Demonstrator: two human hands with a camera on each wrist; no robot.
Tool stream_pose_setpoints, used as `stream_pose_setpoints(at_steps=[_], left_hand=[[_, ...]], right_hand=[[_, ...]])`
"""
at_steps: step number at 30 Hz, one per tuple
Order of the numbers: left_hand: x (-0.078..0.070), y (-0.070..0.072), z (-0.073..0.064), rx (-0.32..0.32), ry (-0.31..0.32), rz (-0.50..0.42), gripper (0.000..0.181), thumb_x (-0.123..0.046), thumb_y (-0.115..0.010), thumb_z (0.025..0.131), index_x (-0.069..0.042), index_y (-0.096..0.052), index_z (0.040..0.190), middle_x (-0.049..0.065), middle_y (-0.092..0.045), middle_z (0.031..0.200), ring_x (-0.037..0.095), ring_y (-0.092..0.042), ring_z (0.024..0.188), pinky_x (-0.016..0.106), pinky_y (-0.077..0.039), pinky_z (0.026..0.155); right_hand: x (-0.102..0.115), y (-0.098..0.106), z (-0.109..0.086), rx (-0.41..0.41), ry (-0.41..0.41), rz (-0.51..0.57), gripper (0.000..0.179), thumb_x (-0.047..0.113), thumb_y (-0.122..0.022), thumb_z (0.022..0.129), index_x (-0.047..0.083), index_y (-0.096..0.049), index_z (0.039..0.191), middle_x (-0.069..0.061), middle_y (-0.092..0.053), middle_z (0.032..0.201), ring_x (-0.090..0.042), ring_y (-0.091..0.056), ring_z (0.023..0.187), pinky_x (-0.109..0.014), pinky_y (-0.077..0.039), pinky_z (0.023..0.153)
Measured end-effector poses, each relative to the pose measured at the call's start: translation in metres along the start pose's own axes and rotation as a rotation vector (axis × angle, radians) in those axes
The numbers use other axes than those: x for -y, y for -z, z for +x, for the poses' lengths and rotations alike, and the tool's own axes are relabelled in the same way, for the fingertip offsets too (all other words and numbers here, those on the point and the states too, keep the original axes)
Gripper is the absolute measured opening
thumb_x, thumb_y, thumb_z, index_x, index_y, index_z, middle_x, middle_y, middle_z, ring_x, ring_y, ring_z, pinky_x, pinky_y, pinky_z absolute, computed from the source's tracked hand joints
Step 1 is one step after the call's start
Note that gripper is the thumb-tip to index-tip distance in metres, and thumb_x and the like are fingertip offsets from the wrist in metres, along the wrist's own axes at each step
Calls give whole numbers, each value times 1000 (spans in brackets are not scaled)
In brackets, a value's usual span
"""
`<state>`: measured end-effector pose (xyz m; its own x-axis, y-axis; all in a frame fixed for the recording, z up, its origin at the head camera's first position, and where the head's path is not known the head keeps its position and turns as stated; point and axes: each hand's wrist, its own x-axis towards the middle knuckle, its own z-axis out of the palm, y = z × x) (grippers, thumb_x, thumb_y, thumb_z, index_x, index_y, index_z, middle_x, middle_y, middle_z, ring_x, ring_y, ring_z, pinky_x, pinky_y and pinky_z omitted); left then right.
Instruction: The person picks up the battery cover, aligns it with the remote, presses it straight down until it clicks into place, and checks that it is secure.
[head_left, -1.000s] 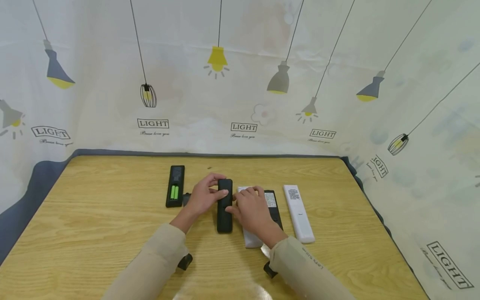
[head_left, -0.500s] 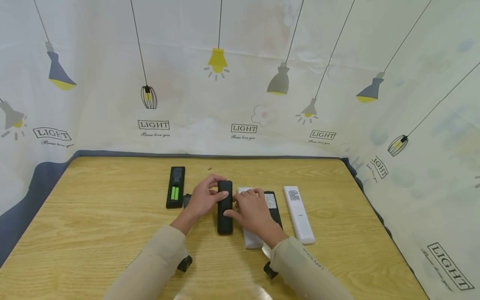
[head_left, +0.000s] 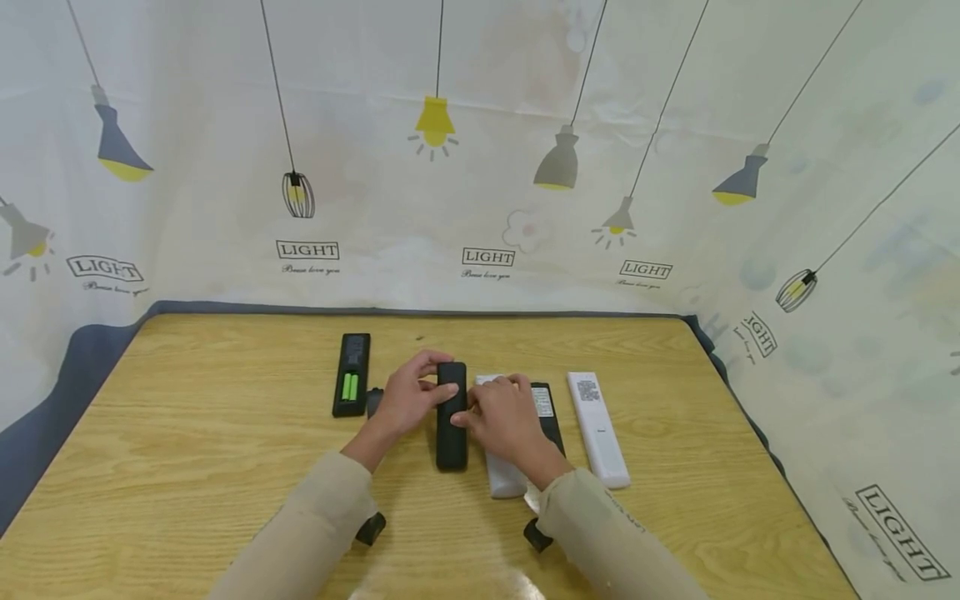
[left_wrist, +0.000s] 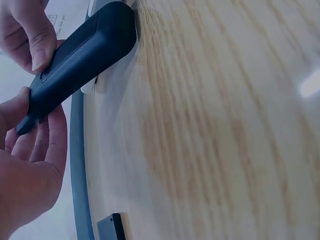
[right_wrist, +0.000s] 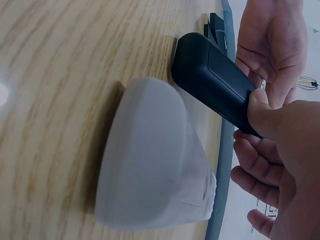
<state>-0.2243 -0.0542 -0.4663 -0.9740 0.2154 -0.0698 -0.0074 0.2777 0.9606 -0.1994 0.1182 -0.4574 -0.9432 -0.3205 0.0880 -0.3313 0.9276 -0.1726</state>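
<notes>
In the head view a black remote control (head_left: 452,446) is turned back side up at mid-table. My left hand (head_left: 405,396) grips its upper end, thumb on the back and fingers along the far side. On the remote's right edge my right hand (head_left: 506,417) has its thumb on the back, over the outlined battery cover (left_wrist: 70,55) seen in the left wrist view. The right wrist view has that thumb and the curled fingers pinching the remote (right_wrist: 215,80). The cover looks seated. Whether batteries are inside is hidden.
Left of the hands lies a black remote (head_left: 351,354) with two green batteries (head_left: 350,387) exposed, a small dark piece (head_left: 374,402) beside it. A white remote (head_left: 504,479) and another black remote (head_left: 551,421) lie partly beneath my right hand. Farther right lies a white remote (head_left: 600,433).
Both hands keep their hold on the black remote. My right thumb shifts very slightly on its back, and the remote moves a touch to the right.
</notes>
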Motion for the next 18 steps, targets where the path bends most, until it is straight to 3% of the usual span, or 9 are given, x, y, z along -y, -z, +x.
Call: stream_pose_setpoints(at_steps=[8, 18], left_hand=[[3, 1, 0, -30, 2, -13, 42, -14, -70, 90, -16, -58, 130, 14, -62, 130, 29, -67, 99, 40, -59, 79], [3, 0, 0, -40, 35, -2, 45, -16, -70, 91, -14, -56, 134, 15, -59, 135, 31, -66, 103, 38, -58, 80]], right_hand=[[0, -1, 0, 96, 17, 33, 41, 54, -63, 88, 17, -69, 104, 5, -66, 88, -21, -60, 97, -52, -37, 105], [-1, 3, -2, 118, 45, -12, 42, 55, -62, 88, 19, -67, 107, 7, -62, 87, -19, -58, 96, -50, -37, 106]])
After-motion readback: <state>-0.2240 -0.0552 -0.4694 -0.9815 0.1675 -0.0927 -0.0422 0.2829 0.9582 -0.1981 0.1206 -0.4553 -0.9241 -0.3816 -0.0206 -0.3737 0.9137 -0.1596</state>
